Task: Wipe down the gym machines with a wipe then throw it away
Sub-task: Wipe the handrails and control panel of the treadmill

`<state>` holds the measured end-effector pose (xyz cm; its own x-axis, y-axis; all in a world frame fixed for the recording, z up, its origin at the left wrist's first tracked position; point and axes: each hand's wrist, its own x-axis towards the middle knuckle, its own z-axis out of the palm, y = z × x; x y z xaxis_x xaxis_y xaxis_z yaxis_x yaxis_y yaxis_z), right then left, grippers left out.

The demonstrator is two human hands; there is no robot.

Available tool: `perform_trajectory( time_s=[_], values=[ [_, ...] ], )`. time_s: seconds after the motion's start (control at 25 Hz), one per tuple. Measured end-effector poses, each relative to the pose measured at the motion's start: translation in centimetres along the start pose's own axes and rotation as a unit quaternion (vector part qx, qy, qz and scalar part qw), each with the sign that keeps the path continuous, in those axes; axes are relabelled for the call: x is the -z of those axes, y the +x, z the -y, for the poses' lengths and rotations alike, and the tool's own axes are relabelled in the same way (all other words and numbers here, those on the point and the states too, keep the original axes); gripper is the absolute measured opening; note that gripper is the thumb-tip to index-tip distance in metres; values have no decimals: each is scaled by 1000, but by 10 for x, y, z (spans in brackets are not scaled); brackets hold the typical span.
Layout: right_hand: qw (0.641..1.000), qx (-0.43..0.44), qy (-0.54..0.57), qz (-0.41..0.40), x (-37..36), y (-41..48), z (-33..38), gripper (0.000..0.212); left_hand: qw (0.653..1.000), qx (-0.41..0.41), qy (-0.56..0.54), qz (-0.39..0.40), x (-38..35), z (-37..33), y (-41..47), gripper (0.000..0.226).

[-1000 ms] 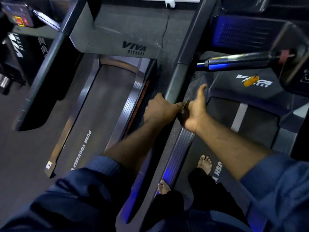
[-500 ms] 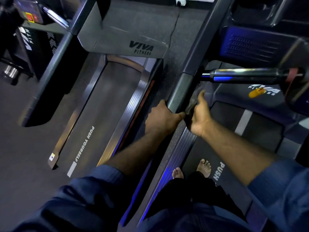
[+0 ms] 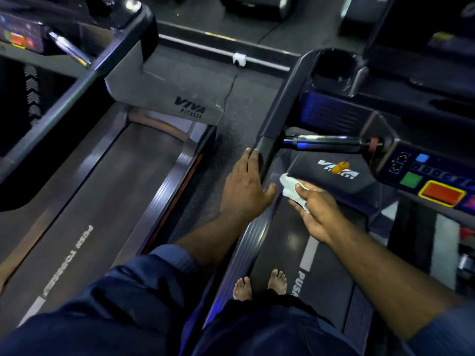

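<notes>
I stand barefoot on a treadmill belt (image 3: 331, 265). Its dark left handrail (image 3: 277, 116) runs up from my hands toward the console. My left hand (image 3: 246, 186) lies on the lower end of this rail with the fingers stretched along it and the thumb spread. My right hand (image 3: 316, 214) is just right of the rail and off it, pinching a crumpled white wipe (image 3: 290, 187) between thumb and fingers. The wipe hangs in the air over the treadmill's motor cover (image 3: 334, 181).
A shiny crossbar (image 3: 331, 143) sticks out from the rail toward the console panel (image 3: 431, 181) with red and green buttons. A second treadmill (image 3: 102, 196) stands on the left, with a strip of dark floor (image 3: 231, 116) between the machines. A cup holder (image 3: 334, 65) sits at the rail's top.
My right hand has come off the handrail and moved right, so the white wipe now shows. My left hand has loosened from a curled grip to flat fingers. The camera tilted up.
</notes>
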<state>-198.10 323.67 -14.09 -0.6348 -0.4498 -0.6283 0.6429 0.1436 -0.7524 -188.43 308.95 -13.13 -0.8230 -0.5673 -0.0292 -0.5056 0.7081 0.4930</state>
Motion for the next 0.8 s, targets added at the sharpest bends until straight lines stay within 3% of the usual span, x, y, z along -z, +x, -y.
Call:
perform_trajectory(
  time_s=[0.12,0.32,0.8],
  values=[
    [997,61,-30,-22,19,-29,9,33,996,-84,-35,-7,-5,-18,7,81],
    [986,130,-51,-94,46,-62,29,31,982,-157,-65,83,4,-65,37,72],
    [941,242,-166,-171,123,-19,98,36,964,-187,-13,190,-30,-158,125,76]
  ],
)
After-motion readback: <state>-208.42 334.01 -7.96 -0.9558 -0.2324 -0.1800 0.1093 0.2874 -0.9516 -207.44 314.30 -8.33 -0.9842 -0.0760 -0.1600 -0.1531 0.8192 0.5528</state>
